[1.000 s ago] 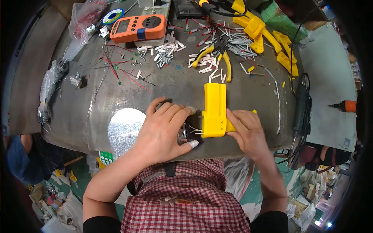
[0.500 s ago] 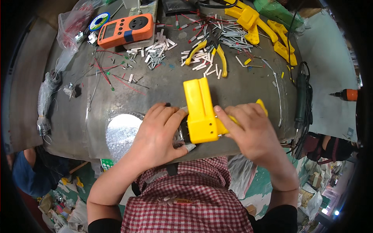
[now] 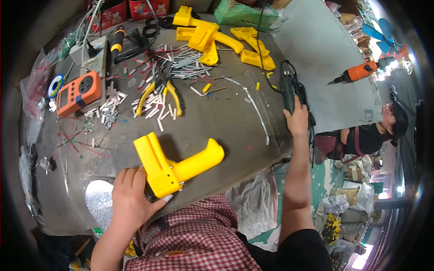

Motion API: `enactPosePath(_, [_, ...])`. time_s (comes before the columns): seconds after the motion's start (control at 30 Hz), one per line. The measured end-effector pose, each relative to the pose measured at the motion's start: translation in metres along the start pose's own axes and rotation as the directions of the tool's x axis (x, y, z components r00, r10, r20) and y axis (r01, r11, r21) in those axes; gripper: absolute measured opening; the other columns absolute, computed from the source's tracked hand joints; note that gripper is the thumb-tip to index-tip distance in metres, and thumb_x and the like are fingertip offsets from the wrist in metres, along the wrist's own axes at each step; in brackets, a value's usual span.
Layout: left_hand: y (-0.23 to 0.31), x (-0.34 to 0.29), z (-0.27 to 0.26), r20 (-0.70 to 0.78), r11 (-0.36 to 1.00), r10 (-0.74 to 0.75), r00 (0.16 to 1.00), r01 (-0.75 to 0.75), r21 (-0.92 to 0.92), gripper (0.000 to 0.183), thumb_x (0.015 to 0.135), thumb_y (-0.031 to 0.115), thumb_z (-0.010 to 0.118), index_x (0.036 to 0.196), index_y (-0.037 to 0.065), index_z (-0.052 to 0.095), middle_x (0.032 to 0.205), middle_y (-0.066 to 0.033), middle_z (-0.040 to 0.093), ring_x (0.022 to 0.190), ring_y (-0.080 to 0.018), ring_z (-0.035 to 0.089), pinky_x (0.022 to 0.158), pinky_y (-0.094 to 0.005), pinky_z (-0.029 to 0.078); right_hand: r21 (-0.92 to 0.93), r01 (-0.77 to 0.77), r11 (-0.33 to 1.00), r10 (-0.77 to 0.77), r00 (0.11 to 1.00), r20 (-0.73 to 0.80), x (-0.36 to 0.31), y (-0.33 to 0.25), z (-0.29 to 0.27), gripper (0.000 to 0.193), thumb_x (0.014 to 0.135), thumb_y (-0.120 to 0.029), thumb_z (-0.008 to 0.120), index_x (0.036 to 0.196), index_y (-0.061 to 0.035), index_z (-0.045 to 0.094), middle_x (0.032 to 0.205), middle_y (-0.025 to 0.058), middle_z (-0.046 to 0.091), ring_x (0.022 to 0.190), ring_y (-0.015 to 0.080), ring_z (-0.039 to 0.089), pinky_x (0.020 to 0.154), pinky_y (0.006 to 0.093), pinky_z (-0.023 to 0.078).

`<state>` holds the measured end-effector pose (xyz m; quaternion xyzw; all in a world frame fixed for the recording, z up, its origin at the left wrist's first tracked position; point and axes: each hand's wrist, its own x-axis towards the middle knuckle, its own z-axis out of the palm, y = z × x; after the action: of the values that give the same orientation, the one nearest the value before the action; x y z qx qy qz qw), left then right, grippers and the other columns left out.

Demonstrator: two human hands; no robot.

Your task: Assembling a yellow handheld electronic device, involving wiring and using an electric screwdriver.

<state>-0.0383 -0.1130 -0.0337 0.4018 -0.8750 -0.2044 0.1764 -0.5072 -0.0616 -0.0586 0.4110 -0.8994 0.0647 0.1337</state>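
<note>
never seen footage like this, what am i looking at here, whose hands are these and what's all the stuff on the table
This is a view from a fisheye camera worn on a person's head, looking down, so straight edges bend. No robot: both hands are the wearer's own. The left hand holds a yellow pistol-shaped plastic housing at the near edge of the grey worktable. The right hand reaches to the table's right edge and grasps a dark tool with a cord. Also on the table: yellow-handled pliers, an orange meter, scattered small white and metal pieces, and more yellow housings. Another person sits at right.
</note>
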Motion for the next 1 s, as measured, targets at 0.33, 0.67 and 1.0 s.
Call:
enactPosePath(0.33, [0.009,-0.002,-0.005,0.002,0.998,0.063,0.998,-0.063,0.010,0.067,0.045,0.021,0.087,0.102,-0.001,0.058,0.095,-0.0170,0.059,0.087,-0.0343,0.056,0.079,-0.0428,0.047,0.794,-0.338,-0.505,-0.145,0.940,0.308,-0.039,-0.062,-0.078,0.036,0.095,-0.021,0.049,0.125,-0.0030,0.042,0.114,0.0110,0.051,0.108,0.0225,0.050,0.096,0.0446,0.040])
enactPosePath(0.67, [0.002,-0.004,-0.004,0.033,0.997,0.082,0.996,-0.082,-0.014,0.068,0.048,0.023,0.085,0.105,-0.001,0.057,0.095,-0.0151,0.059,0.090,-0.0324,0.055,0.081,-0.0419,0.047,0.348,-0.455,-0.820,-0.332,0.872,0.359,-0.103,-0.127,-0.057,0.038,0.094,-0.035,0.050,0.122,-0.0076,0.046,0.090,0.0032,0.050,0.087,0.0177,0.051,0.093,0.0416,0.039])
enactPosePath(1.0, [0.003,-0.005,-0.004,0.023,0.996,0.086,0.996,-0.085,-0.038,0.067,0.047,0.021,0.086,0.103,-0.002,0.057,0.096,-0.0165,0.059,0.090,-0.0332,0.055,0.081,-0.0424,0.046,0.371,-0.431,-0.823,-0.288,0.878,0.383,-0.121,-0.138,-0.064,0.040,0.091,-0.032,0.054,0.122,-0.0086,0.047,0.088,0.0022,0.049,0.086,0.0168,0.050,0.092,0.0429,0.038])
